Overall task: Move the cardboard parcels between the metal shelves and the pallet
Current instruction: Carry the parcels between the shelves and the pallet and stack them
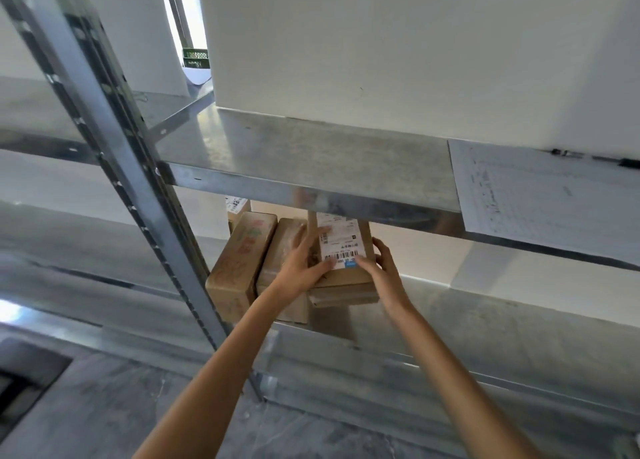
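Head view: left hand (304,266) grips labelled parcel (343,240); right hand (382,268) grips its other side.

Labelled parcel (349,275): far end hidden behind the upper shelf (311,154); label print too small to read.
Far parcel (237,206): mostly hidden by nearer boxes.
Paper sheet (540,195): right, writing blurred.
Green crate (195,59): far left, mostly hidden between white walls.

The upper shelf (311,154) of bare grey metal carries a sheet of paper (540,195) at its right, overhanging the front edge. On the lower shelf (450,316), by the post (159,216), a printed parcel (239,261) and a plain parcel (275,271) lie touching. Just to their right, a flat parcel (346,296) bears a labelled parcel (341,240).
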`<control>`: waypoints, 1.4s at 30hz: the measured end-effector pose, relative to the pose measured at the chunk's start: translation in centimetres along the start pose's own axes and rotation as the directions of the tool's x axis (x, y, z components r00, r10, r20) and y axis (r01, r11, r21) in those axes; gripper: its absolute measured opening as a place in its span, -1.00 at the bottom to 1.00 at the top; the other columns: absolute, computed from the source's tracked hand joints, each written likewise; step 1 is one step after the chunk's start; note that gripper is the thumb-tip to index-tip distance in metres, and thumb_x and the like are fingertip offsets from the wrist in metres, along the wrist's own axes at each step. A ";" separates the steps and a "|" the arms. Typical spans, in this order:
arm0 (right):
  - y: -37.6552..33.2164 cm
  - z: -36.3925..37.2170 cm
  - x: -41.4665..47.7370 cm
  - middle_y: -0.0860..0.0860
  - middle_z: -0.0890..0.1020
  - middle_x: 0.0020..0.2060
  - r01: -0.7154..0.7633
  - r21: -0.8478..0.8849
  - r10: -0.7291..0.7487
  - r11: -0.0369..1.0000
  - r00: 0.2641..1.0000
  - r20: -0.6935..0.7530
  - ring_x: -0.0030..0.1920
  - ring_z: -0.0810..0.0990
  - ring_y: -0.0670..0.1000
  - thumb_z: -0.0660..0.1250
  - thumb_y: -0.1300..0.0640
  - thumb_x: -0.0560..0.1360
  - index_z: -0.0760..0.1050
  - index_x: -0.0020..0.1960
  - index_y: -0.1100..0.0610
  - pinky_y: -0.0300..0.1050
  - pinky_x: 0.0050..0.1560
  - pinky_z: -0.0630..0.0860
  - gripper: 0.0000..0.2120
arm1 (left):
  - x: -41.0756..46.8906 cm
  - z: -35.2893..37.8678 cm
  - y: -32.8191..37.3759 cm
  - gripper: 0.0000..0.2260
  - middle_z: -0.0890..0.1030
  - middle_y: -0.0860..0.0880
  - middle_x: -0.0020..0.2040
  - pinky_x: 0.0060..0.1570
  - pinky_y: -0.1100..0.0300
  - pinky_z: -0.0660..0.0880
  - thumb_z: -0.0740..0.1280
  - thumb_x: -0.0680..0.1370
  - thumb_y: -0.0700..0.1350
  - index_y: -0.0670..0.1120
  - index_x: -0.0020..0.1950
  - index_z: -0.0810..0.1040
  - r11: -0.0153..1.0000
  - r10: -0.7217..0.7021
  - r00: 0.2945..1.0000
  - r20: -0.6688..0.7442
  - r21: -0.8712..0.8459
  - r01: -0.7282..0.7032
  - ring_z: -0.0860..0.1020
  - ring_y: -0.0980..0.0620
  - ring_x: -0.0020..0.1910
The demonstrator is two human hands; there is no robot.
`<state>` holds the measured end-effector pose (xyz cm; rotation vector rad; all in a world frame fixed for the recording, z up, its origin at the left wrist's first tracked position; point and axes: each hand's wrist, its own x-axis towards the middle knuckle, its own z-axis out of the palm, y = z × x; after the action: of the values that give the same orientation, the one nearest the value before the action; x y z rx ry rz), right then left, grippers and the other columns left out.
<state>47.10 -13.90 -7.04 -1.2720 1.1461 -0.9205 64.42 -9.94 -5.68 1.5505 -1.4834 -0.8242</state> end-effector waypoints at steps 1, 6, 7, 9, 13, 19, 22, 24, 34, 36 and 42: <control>-0.1 0.1 -0.5 0.01 0.53 0.12 -0.012 0.018 0.011 1.000 0.998 0.064 0.04 0.57 -0.04 0.31 0.06 0.53 0.23 0.35 -0.06 -0.17 -0.05 0.52 -0.55 | -0.5 -0.4 0.4 -0.39 0.23 0.02 0.41 0.34 0.01 0.41 0.38 0.39 0.15 0.11 0.42 0.32 0.994 -0.002 1.000 0.022 -0.108 0.004 0.27 -0.01 0.41; -0.8 2.0 -3.3 -0.12 0.51 0.13 0.009 -0.011 -0.007 1.000 0.981 0.192 0.06 0.56 -0.12 0.22 0.06 0.58 0.15 0.39 -0.11 -0.15 0.05 0.54 -0.57 | -3.4 -2.4 0.6 -0.44 0.24 0.06 0.37 0.25 0.27 0.44 0.41 0.43 -0.06 0.05 0.41 0.36 0.974 0.035 0.999 0.001 -0.225 -0.034 0.30 0.13 0.34; -1.2 2.6 -3.8 -0.21 0.49 0.13 0.063 -0.052 -0.050 0.997 0.974 0.220 0.07 0.55 -0.18 0.20 0.09 0.59 0.14 0.40 -0.14 -0.23 0.01 0.53 -0.56 | -4.4 -2.7 0.5 -0.44 0.22 0.03 0.40 0.30 0.18 0.43 0.41 0.40 -0.05 0.06 0.39 0.38 0.971 0.032 0.999 -0.034 -0.236 -0.039 0.29 0.07 0.36; -2.1 3.9 -5.2 -0.37 0.42 0.13 0.161 -0.106 -0.125 0.981 0.950 0.286 0.10 0.50 -0.27 0.18 0.15 0.60 0.07 0.39 -0.26 -0.31 -0.02 0.51 -0.50 | -6.9 -3.5 0.2 -0.44 0.20 0.04 0.43 0.30 0.14 0.44 0.41 0.39 -0.07 0.08 0.37 0.39 0.961 0.017 0.994 -0.106 -0.271 -0.045 0.28 0.03 0.39; -3.0 7.1 -9.6 -0.28 0.30 0.35 0.302 -0.139 -0.234 0.943 0.899 0.370 0.30 0.38 -0.21 0.17 0.22 0.59 -0.02 0.40 -0.36 -0.29 0.15 0.50 -0.36 | -12.9 -6.4 -0.9 -0.47 0.17 0.08 0.47 0.22 0.02 0.52 0.43 0.41 -0.08 0.11 0.36 0.43 0.934 0.030 0.978 -0.206 -0.343 -0.101 0.30 -0.01 0.42; -1.8 14.8 -17.4 -0.25 -0.02 0.50 0.458 -0.145 -0.335 0.877 0.799 0.499 0.49 0.09 -0.16 0.13 0.23 0.50 -0.07 0.53 -0.16 -0.07 0.36 0.38 -0.29 | -23.6 -10.9 -2.5 -0.51 0.12 0.08 0.50 0.26 0.13 0.48 0.40 0.43 -0.03 0.15 0.34 0.41 0.972 -0.036 0.933 -0.357 -0.231 -0.051 0.22 0.05 0.46; -1.2 19.3 -21.0 -0.13 -0.12 0.53 0.521 -0.117 -0.381 0.845 0.742 0.551 0.45 -0.03 -0.37 0.18 0.25 0.56 0.06 0.53 -0.02 -0.30 0.32 0.36 -0.40 | -28.7 -13.4 -3.6 -0.52 0.10 0.11 0.50 0.32 -0.04 0.43 0.38 0.44 0.08 0.16 0.35 0.38 0.992 -0.028 0.880 -0.475 -0.118 -0.033 0.21 0.03 0.47; -0.8 22.1 -23.0 -0.19 -0.12 0.53 0.566 -0.109 -0.414 0.817 0.708 0.573 0.48 -0.02 -0.28 0.24 0.21 0.57 0.09 0.52 -0.02 -0.23 0.30 0.42 -0.41 | -32.0 -14.7 -4.3 -0.51 0.02 0.17 0.53 0.40 0.03 0.35 0.37 0.46 0.09 0.17 0.37 0.36 0.996 -0.040 0.835 -0.549 -0.086 -0.009 0.11 0.09 0.51; -2.7 34.2 -29.9 -0.23 0.10 0.50 0.629 0.097 -0.487 0.771 0.485 0.726 0.47 0.19 -0.10 0.35 0.14 0.51 0.28 0.44 -0.01 -0.07 0.16 0.56 -0.47 | -43.7 -22.3 -4.8 -0.52 -0.08 0.17 0.55 0.12 0.32 0.51 0.35 0.55 -0.21 0.01 0.44 0.34 0.996 -0.064 0.607 -0.792 -0.084 -0.005 0.17 0.46 0.38; -3.3 36.9 -30.4 -0.16 0.17 0.49 0.648 0.146 -0.515 0.747 0.426 0.744 0.46 0.22 -0.09 0.35 0.14 0.50 0.35 0.39 0.03 -0.07 0.18 0.55 -0.52 | -45.0 -24.3 -5.0 -0.50 -0.08 0.20 0.54 0.13 0.30 0.51 0.35 0.55 -0.22 0.00 0.47 0.32 0.997 -0.066 0.575 -0.816 -0.080 0.001 0.17 0.50 0.36; -4.4 46.0 -30.0 -0.15 0.21 0.47 0.660 0.254 -0.545 0.707 0.281 0.790 0.44 0.24 -0.08 0.36 0.13 0.50 0.32 0.40 -0.01 -0.10 0.19 0.54 -0.50 | -46.9 -30.8 -7.0 -0.48 -0.13 0.17 0.56 0.12 0.39 0.47 0.32 0.56 -0.28 -0.12 0.50 0.27 0.999 -0.027 0.476 -0.879 -0.009 0.039 0.14 0.52 0.37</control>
<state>85.56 25.17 -1.54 -2.0161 -0.1310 -0.5894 90.54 40.09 -1.65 1.6175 -0.6532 0.0677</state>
